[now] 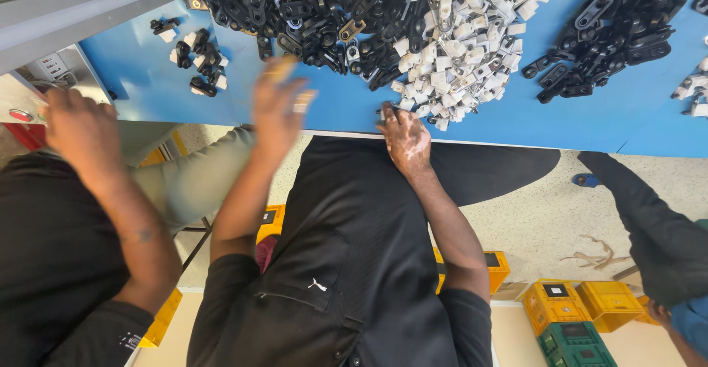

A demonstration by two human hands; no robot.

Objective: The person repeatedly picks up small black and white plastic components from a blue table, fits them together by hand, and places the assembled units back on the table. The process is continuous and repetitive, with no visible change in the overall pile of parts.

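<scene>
The picture is upside down, and neither of my own hands shows in it. A person in a black shirt (346, 264) sits across the blue table (147, 79). One of that person's hands (404, 137) rests at the table's edge, fingertips against a heap of small white plastic pieces (461, 42). Their other hand (280, 105) is blurred above the table, and I cannot tell what it holds. A large heap of black plastic clips (317, 13) lies beside the white pieces.
A second heap of black clips (605, 35) and a small mixed cluster (199, 61) lie on the table. Another person's hand (77, 127) is at a grey machine with a red button (21, 115). Yellow and green crates (582, 315) stand on the floor.
</scene>
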